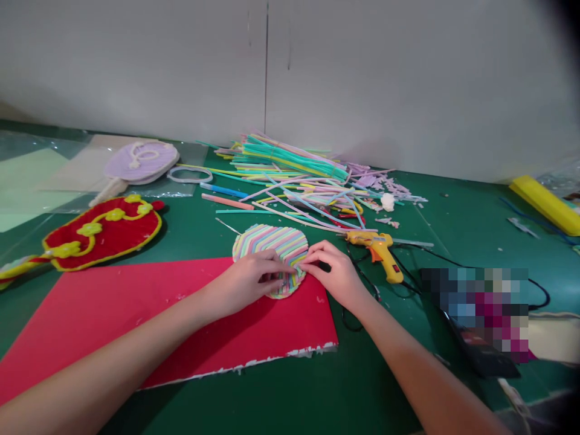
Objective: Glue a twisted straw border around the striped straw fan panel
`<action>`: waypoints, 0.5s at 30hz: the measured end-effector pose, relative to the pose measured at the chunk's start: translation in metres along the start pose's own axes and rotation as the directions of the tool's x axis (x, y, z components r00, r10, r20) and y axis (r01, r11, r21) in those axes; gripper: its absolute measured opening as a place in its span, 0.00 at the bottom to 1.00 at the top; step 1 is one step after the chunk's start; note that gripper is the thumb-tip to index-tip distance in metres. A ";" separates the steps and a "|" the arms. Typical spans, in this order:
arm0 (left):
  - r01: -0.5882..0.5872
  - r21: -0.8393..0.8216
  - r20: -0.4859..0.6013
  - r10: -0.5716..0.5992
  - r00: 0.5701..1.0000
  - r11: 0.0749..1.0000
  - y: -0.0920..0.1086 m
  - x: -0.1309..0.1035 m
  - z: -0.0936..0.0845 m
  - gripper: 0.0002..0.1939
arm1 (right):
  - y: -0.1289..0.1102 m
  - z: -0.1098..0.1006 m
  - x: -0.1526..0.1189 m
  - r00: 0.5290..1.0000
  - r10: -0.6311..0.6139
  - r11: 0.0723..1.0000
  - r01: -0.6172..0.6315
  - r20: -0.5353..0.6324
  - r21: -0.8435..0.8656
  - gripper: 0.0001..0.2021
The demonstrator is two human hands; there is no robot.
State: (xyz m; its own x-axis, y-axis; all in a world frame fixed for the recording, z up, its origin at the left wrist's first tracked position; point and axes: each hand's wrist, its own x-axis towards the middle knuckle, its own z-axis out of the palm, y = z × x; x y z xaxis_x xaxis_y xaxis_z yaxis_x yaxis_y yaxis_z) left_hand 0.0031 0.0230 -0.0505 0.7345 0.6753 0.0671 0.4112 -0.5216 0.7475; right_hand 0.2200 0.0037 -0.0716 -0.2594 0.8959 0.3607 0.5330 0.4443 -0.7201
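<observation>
A round disc of pastel striped pipe cleaners (267,238) lies over the back edge of a red sheet (181,320). My left hand (254,279) rests on the disc's lower left part, fingers a little apart and reaching toward its right side. At the disc's right edge, my right hand (333,270) has thumb and fingertips pressed together; what they pinch, if anything, is too small to make out. The fingertips of both hands are close to each other over the stripes.
Behind the disc lies a pile of pipe cleaners (294,160). A yellow glue gun (383,251) with a black cable sits right of my right hand, near a dark device (480,344). Red (122,235) and lilac (145,163) fans lie left; a yellow bundle (546,205) is far right.
</observation>
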 end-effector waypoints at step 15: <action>0.125 -0.002 0.120 -0.124 0.985 0.992 -0.006 0.013 -0.005 0.18 | 0.004 0.002 0.000 0.999 0.041 0.998 -0.041 0.000 0.047 0.03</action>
State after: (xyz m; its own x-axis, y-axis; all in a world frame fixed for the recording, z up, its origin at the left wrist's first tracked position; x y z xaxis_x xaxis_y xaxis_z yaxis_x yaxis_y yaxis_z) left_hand 0.0072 0.0378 -0.0507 0.7372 0.6674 -0.1052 0.4985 -0.4322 0.7514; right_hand 0.2203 0.0057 -0.0755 -0.2372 0.9134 0.3307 0.5049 0.4067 -0.7613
